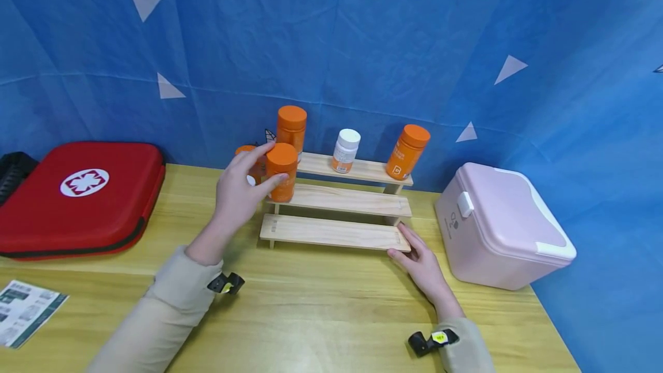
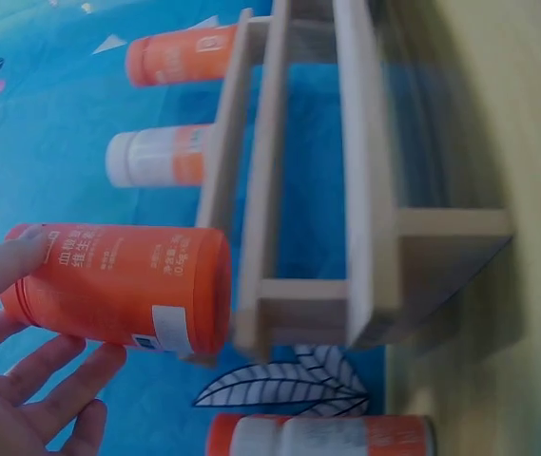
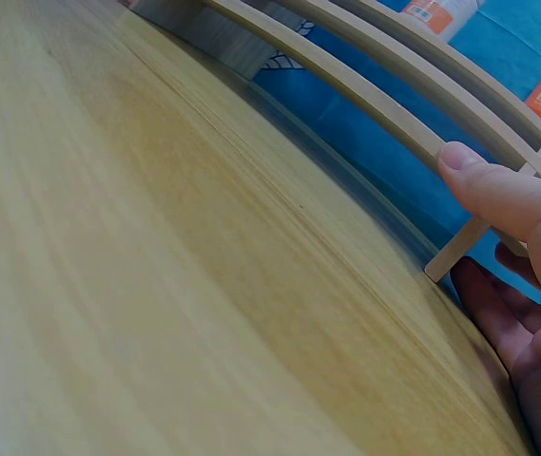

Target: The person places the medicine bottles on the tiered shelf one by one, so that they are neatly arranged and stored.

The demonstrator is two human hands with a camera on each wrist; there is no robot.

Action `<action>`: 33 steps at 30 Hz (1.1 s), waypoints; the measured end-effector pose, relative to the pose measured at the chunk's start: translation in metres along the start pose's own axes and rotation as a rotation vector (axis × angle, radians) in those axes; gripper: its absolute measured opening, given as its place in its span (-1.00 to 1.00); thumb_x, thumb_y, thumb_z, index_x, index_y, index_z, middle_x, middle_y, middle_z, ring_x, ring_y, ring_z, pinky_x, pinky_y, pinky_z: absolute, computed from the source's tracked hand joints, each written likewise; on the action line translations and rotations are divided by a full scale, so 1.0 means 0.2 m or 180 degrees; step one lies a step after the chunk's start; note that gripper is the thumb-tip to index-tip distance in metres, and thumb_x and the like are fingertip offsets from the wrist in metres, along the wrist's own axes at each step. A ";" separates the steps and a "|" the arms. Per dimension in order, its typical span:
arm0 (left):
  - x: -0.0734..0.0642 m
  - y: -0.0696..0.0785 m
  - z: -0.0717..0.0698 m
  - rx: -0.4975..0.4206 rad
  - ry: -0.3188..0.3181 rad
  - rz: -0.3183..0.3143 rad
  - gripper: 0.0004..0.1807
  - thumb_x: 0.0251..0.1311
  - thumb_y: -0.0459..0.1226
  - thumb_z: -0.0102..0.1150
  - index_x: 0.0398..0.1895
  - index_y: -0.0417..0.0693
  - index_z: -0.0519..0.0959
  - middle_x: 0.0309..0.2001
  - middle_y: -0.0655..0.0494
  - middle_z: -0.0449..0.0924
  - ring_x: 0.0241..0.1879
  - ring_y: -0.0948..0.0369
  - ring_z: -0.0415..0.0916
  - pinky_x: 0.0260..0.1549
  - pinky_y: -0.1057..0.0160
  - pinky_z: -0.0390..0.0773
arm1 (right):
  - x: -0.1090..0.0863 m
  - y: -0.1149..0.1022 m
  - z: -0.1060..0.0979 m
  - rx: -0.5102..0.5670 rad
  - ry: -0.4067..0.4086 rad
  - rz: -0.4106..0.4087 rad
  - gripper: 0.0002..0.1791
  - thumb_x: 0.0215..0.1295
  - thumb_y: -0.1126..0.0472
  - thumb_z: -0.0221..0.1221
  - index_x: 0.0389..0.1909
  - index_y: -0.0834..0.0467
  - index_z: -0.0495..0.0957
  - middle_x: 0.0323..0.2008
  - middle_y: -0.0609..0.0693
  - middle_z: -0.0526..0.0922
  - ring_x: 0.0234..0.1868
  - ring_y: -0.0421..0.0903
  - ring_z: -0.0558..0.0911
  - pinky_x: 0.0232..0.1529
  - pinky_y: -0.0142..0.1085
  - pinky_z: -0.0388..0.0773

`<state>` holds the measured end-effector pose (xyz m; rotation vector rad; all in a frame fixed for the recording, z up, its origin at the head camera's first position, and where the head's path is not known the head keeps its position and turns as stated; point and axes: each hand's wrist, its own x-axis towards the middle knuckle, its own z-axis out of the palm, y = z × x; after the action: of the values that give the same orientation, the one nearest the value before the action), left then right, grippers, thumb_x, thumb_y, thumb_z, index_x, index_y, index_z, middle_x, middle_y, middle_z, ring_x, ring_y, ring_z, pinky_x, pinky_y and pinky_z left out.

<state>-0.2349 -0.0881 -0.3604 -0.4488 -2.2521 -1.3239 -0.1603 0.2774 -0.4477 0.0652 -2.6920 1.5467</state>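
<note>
My left hand (image 1: 239,186) holds an orange pill bottle (image 1: 282,168) between thumb and fingers at the left end of the middle tier of a three-tier wooden shelf (image 1: 336,233). In the left wrist view the bottle's base overlaps the shelf's end. My right hand (image 1: 422,263) grips the lowest tier at its right end, thumb on the front edge in the right wrist view. Along the top tier stand an orange bottle (image 1: 292,125), a white bottle with an orange lower label (image 1: 346,151) and another orange bottle (image 1: 408,152). Partly hidden behind my left hand is an orange-lidded bottle (image 1: 245,149).
A red first-aid case (image 1: 83,200) lies on the left of the wooden table (image 1: 311,309), with a printed leaflet (image 1: 28,311) in front. To the right stands a pale pink lidded box (image 1: 497,223). A blue cloth (image 1: 393,33) hangs behind the shelf.
</note>
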 end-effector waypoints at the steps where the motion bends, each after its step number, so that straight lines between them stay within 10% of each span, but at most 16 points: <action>1: 0.00 0.00 0.01 0.0025 -0.0044 -0.0025 -0.32 0.06 -0.12 0.39 0.31 0.09 0.42 -0.07 -0.01 0.50 -0.25 0.06 0.46 -0.35 0.15 0.41 | 0.01 0.02 0.00 -0.0002 0.0005 -0.0002 -0.21 0.25 0.09 0.26 0.45 0.11 0.15 0.45 0.17 0.06 0.42 0.10 0.11 0.26 -0.24 0.18; 13: -0.01 -0.01 0.05 0.0003 -0.0347 -0.0144 -0.23 0.16 -0.10 0.31 0.44 0.14 0.22 0.03 -0.09 0.40 -0.15 -0.05 0.49 -0.29 0.04 0.47 | 0.03 0.12 0.01 -0.0040 0.0075 -0.0109 -0.20 0.22 -0.03 0.27 0.44 -0.02 0.18 0.45 0.09 0.06 0.42 0.04 0.11 0.25 -0.28 0.21; 25: -0.02 -0.04 0.10 -0.0210 -0.0050 -0.0130 -0.28 0.11 -0.11 0.36 0.36 0.11 0.33 -0.04 -0.02 0.46 -0.20 0.01 0.46 -0.29 0.03 0.45 | 0.03 0.11 0.00 -0.0047 0.0085 -0.0070 -0.20 0.22 -0.02 0.27 0.44 -0.03 0.17 0.46 0.05 0.06 0.42 0.01 0.11 0.25 -0.27 0.21; 33: 0.02 -0.01 0.00 -0.0506 -0.0389 -0.0519 -0.23 0.10 -0.09 0.36 0.38 0.03 0.27 0.09 -0.12 0.38 -0.04 -0.07 0.41 -0.06 -0.05 0.41 | 0.03 0.11 0.01 -0.0083 0.0060 -0.0041 -0.19 0.22 -0.02 0.26 0.45 -0.02 0.15 0.46 0.07 0.04 0.42 0.04 0.10 0.26 -0.24 0.20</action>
<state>-0.2393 -0.0886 -0.3604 -0.4183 -2.3339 -1.6065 -0.1671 0.2870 -0.4668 0.0664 -2.6910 1.5009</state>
